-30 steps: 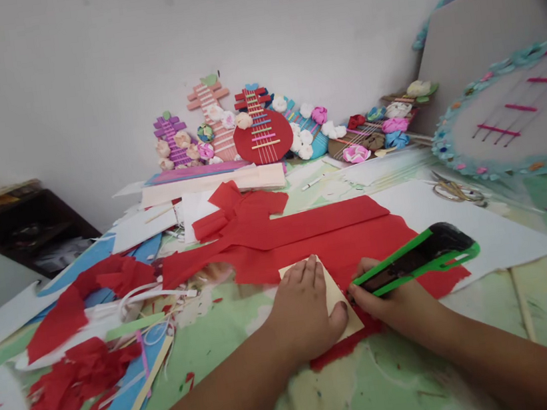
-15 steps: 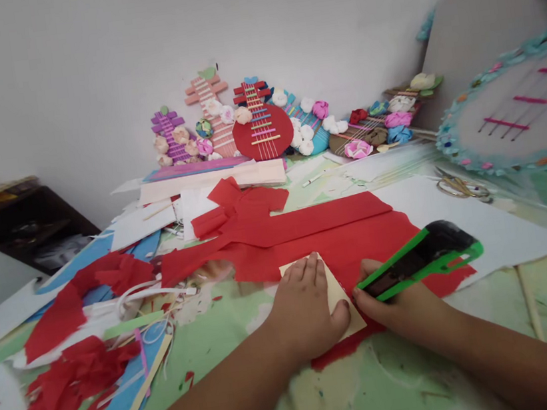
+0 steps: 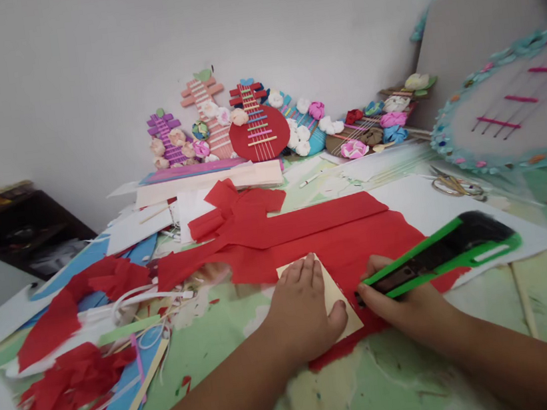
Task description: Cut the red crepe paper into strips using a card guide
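Note:
My left hand (image 3: 304, 305) lies flat on a cream-coloured card (image 3: 339, 304), fingers stretched out and thumb apart. Under the card spreads a large sheet of red paper (image 3: 359, 241), its near edge showing below. Just right of the card, my right hand (image 3: 404, 299) is closed around a green and black utility knife (image 3: 441, 257). The knife's body slants up to the right, and its front end points down at the red paper by the card's right edge. Whether the blade touches the paper, I cannot tell.
Scissors (image 3: 457, 184) lie on a white sheet (image 3: 481, 218) at right. Red scraps (image 3: 75, 386), blue strips and white cords clutter the left. Along the wall stand several decorated paper instruments, among them a red one (image 3: 260, 133). A fringed grey one (image 3: 507, 107) leans at far right.
The utility knife has swung slightly right and its body leans lower, with my right hand still around it. My left hand keeps its place on the card. The whole view has shifted a little.

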Demonstrator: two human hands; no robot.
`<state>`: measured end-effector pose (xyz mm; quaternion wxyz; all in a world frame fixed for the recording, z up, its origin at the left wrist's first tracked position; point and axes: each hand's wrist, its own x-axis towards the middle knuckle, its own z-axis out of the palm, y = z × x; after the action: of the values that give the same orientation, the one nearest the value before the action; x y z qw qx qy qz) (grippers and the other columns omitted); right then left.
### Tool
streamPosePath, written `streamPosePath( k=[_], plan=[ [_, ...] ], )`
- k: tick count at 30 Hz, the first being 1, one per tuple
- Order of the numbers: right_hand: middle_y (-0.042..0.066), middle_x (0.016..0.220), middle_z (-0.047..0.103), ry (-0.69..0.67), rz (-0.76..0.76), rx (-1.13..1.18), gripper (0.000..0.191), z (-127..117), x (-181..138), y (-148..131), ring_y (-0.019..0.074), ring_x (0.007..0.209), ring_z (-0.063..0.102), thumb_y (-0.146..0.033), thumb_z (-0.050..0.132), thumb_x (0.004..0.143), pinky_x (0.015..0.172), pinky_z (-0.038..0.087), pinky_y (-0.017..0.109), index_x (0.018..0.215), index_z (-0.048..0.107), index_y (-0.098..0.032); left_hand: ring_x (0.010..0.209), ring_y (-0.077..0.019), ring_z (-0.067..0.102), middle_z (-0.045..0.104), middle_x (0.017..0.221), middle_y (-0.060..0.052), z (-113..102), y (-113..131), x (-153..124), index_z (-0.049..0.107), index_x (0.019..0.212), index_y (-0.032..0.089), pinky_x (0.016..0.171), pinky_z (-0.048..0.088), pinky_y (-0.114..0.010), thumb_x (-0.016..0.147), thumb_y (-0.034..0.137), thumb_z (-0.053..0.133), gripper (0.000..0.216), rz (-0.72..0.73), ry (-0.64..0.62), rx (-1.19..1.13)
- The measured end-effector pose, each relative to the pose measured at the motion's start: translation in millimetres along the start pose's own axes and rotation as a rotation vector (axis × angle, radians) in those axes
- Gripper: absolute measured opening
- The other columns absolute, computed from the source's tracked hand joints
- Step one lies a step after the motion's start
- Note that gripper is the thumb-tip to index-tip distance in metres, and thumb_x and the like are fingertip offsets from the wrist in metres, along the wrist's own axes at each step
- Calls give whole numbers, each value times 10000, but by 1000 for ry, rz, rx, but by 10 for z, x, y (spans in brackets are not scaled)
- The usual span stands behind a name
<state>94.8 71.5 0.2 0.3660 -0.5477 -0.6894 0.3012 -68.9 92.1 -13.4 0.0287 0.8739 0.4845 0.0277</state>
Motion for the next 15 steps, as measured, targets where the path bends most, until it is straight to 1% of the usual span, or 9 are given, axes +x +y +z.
streamPosePath(
  k=[6,10,15],
  plan=[
    [-50,518,388,-50,-3,-24,199,16,-19,-6,114,487,404,-261,441,729,451,323,247,573,322,-224,1242,-274,180,199,1369,-157,3,2,-2,256,1306,8,1000,162,-396,821,472,260,672,2,-2,-3],
    [-56,516,385,-59,-1,-20,200,29,1,10,103,480,397,-259,445,728,440,326,239,572,327,-219,1243,-274,175,200,1369,-161,3,2,2,261,1303,4,1003,156,-396,821,463,264,665,4,0,-6],
    [-47,535,409,-68,2,-70,186,38,16,13,106,490,407,-251,437,731,442,323,241,579,336,-218,1243,-275,177,195,1369,-163,-5,1,2,261,1304,7,1001,166,-401,817,460,266,665,-1,-6,-16]
  ],
)
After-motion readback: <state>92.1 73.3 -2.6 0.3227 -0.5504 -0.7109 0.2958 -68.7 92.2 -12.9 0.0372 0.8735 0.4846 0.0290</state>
